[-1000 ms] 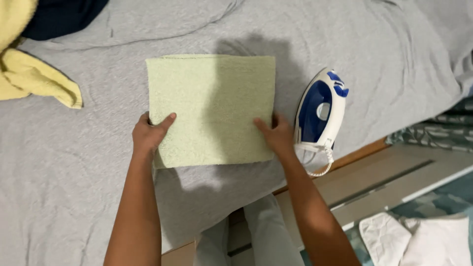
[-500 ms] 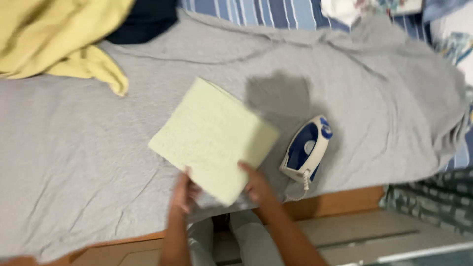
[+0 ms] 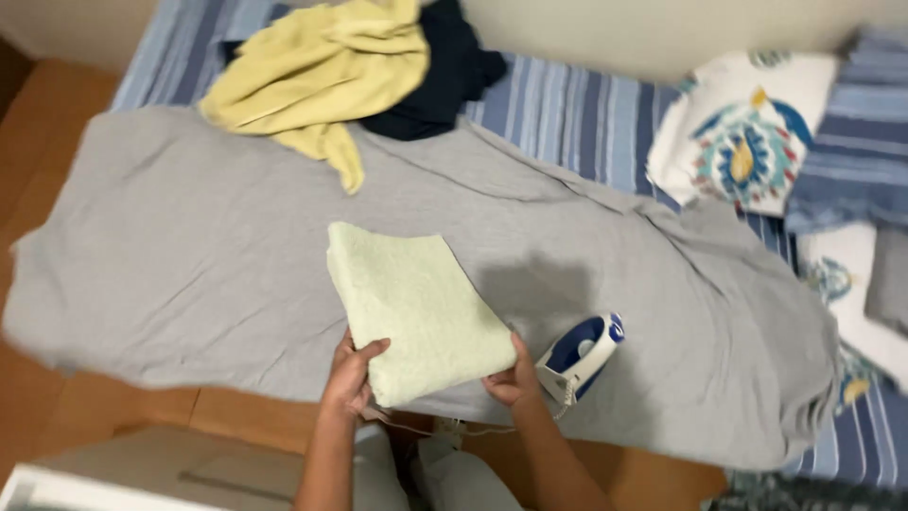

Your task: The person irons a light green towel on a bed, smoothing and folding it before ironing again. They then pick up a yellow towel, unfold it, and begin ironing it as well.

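A folded pale green towel [image 3: 411, 303] is held just above a grey sheet [image 3: 189, 265] spread over the bed. My left hand [image 3: 352, 377] grips the towel's near left corner, thumb on top. My right hand [image 3: 511, 378] grips its near right corner. The towel is turned at an angle, its far end pointing up and left. A blue and white iron [image 3: 579, 355] lies on the sheet right beside my right hand.
A crumpled yellow cloth [image 3: 312, 76] and a dark navy garment [image 3: 454, 71] lie at the far side on a blue striped sheet [image 3: 577, 114]. Patterned pillows [image 3: 747, 142] sit at the right. A wooden bed edge [image 3: 227, 412] runs along the near side.
The towel has been lifted by its near corners and turned further to the left. The view has pulled back, so more of the bed shows. The iron stays where it was.
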